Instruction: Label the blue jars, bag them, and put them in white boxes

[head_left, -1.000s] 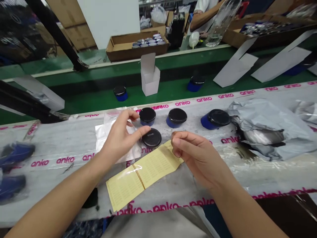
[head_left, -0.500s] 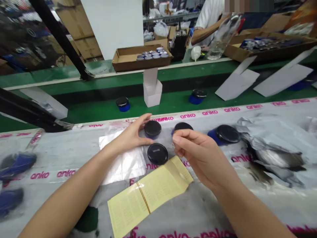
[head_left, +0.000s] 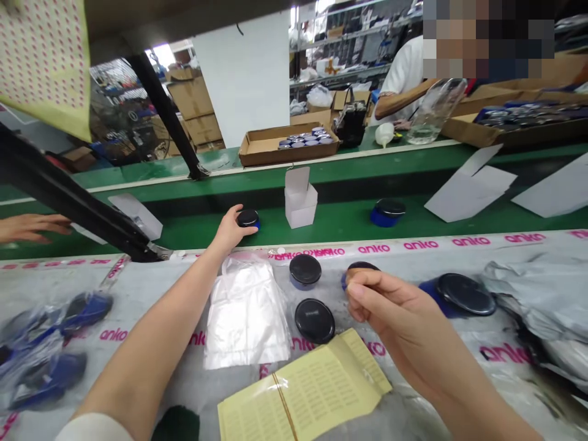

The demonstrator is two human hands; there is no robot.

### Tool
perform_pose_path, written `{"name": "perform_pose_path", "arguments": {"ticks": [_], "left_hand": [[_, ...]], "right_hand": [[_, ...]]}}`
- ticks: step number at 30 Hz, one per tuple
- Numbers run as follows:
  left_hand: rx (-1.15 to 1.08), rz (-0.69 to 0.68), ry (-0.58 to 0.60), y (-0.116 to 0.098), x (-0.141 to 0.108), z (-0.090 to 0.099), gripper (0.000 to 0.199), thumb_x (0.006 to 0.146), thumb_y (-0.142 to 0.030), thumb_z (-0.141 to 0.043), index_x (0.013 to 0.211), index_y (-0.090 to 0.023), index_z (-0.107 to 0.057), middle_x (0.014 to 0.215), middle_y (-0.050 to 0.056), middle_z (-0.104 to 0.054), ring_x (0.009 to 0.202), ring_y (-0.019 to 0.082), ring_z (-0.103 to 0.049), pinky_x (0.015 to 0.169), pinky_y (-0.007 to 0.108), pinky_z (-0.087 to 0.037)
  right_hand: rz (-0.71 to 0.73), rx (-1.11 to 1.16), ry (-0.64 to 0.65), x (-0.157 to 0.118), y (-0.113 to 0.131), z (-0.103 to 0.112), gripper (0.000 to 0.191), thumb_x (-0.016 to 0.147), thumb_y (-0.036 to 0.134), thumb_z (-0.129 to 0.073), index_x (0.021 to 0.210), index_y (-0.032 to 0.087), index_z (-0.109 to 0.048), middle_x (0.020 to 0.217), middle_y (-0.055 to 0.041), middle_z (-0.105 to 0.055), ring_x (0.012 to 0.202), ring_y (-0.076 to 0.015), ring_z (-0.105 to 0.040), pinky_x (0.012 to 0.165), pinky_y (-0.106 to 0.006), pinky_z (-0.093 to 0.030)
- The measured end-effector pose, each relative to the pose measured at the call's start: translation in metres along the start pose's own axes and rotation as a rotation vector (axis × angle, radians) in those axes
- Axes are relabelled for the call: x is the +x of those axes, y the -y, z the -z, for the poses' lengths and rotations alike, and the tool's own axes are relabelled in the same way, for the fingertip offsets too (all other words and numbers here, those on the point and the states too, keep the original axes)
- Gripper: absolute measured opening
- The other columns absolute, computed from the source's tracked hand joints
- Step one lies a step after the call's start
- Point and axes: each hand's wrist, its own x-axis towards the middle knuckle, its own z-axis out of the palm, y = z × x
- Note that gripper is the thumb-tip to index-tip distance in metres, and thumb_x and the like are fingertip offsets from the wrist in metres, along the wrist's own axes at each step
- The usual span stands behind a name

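Green conveyor belt [head_left: 340, 225] is stretching behind a worktable [head_left: 156, 275] covered in plastic and pink-lettered "anko" tape, and an upright white carton [head_left: 301, 205] is standing open on the belt. Behind that carton, a shallow cardboard tray [head_left: 289, 158] is holding silver-topped tins, and a white wall panel [head_left: 250, 79] is rising beyond it. Farther back, right of the carton, a co-worker's white sleeve [head_left: 404, 67] is showing.

Just left of the carton, a blue jar [head_left: 248, 219] with a black lid is sitting on the belt. The person's left hand [head_left: 231, 229] is curving around it, thumb on the near side and fingers on the far left; I cannot tell whether the grip is tight. Nearer than the carton and to its right, the right hand [head_left: 383, 300] is hovering with thumb and fingertips pinching together; whether anything thin is lying between them I cannot tell.

On the worktable, directly in front of the carton, a second jar [head_left: 305, 271] is standing, with a black round lid [head_left: 315, 320] showing nearer. Banded yellow sheets [head_left: 321, 386] are lying nearer still, while white plastic bags [head_left: 248, 318] are spreading to the carton's near left. Well left of the carton, another person's hand [head_left: 34, 228] is showing beside a dark post [head_left: 82, 190].
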Motion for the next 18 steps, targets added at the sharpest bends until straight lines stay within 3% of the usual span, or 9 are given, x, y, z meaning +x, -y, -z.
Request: {"name": "perform_pose_path", "arguments": {"ticks": [2,5,8,10,14,18], "left_hand": [[0.018,-0.027,-0.041,-0.01,-0.007,-0.002,0.073,0.054,-0.011,-0.089,0.12,-0.015,-0.06,0.119,0.014,-0.07,0.116,0.031,-0.067,0.106,0.049,-0.05],[0.037,-0.12,-0.048,-0.042,-0.037,0.001,0.067,0.055,-0.018,-0.091,0.115,-0.017,-0.063,0.119,0.011,-0.069,0.119,0.029,-0.064,0.105,0.046,-0.05],[-0.01,-0.235,0.128,-0.074,-0.082,0.0,0.067,0.059,-0.021,-0.09,0.121,-0.02,-0.066,0.118,0.009,-0.069,0.113,0.027,-0.066,0.101,0.044,-0.053],[-0.068,-0.305,0.275,-0.087,-0.113,-0.005,0.066,0.063,-0.019,-0.088,0.125,-0.023,-0.067,0.125,0.008,-0.065,0.115,0.026,-0.066,0.099,0.04,-0.055],[-0.167,-0.334,0.491,-0.088,-0.16,-0.021,0.073,0.068,-0.01,-0.081,0.135,-0.032,-0.062,0.133,0.006,-0.06,0.125,0.025,-0.062,0.1,0.036,-0.057],[-0.267,-0.302,0.513,-0.068,-0.184,-0.036,0.074,0.075,-0.007,-0.075,0.14,-0.032,-0.053,0.138,0.007,-0.062,0.133,0.026,-0.059,0.111,0.042,-0.051]], "right_hand": [[0.026,0.001,0.003,-0.004,-0.001,0.004,0.028,0.079,0.048,-0.078,0.072,0.024,-0.066,0.071,0.0021,-0.051,0.069,-0.0151,-0.043,0.064,-0.031,-0.033],[0.052,0.007,0.014,-0.007,-0.001,0.007,0.028,0.08,0.048,-0.078,0.072,0.024,-0.067,0.068,0.0025,-0.05,0.067,-0.0144,-0.043,0.063,-0.03,-0.033],[0.072,0.034,0.034,-0.008,0.004,0.005,0.026,0.079,0.047,-0.081,0.073,0.024,-0.07,0.072,0.0018,-0.056,0.07,-0.0142,-0.048,0.064,-0.029,-0.038],[0.117,0.092,0.07,-0.009,0.009,0.0,0.024,0.078,0.044,-0.085,0.071,0.025,-0.072,0.088,-0.0004,-0.066,0.085,-0.0168,-0.058,0.075,-0.03,-0.046],[0.141,0.253,0.167,-0.02,0.013,-0.008,0.022,0.079,0.042,-0.085,0.071,0.024,-0.074,0.13,-0.0038,-0.069,0.122,-0.0281,-0.061,0.106,-0.044,-0.046],[0.07,0.347,0.114,-0.042,0.005,-0.012,0.018,0.081,0.041,-0.084,0.077,0.026,-0.077,0.15,-0.0028,-0.059,0.128,-0.0321,-0.061,0.112,-0.053,-0.044]]}}
